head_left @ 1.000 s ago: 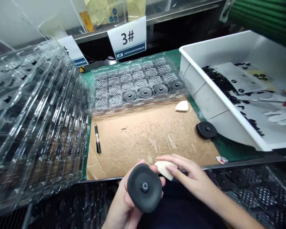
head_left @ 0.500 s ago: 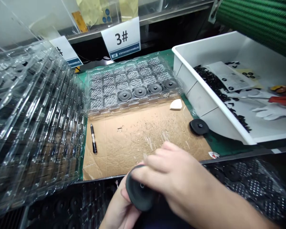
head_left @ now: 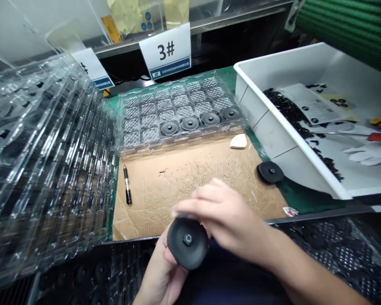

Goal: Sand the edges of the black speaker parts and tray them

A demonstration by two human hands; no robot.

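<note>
The fingers of the left grip (head_left: 160, 275) were hidden behind a black rubber disc (head_left: 187, 240), and the fingertips of the right grip (head_left: 225, 216) were blurred by motion, with a pale smudge at them too blurred to identify. The disc was matte and round, with a small metal-lined hub at its centre, and its face was tilted up toward the camera. It sat against the left palm, which cupped it from below and behind at about 7 o'clock, so the left grip was closed around it. The right grip curled over the disc's rim at about 1 o'clock; I could not tell whether it was clamping or only brushing it. Ahead at 12 o'clock lay a cardboard sheet (head_left: 193, 190) on the worktop (head_left: 300, 199), with a pen (head_left: 127, 185) at about 10 o'clock. Beyond it, a clear blister tray (head_left: 180, 146) held four similar discs. A white wedge (head_left: 238, 141) and another black disc (head_left: 270, 172) lay at about 2 o'clock, near a white plastic bin (head_left: 266, 127).
</note>
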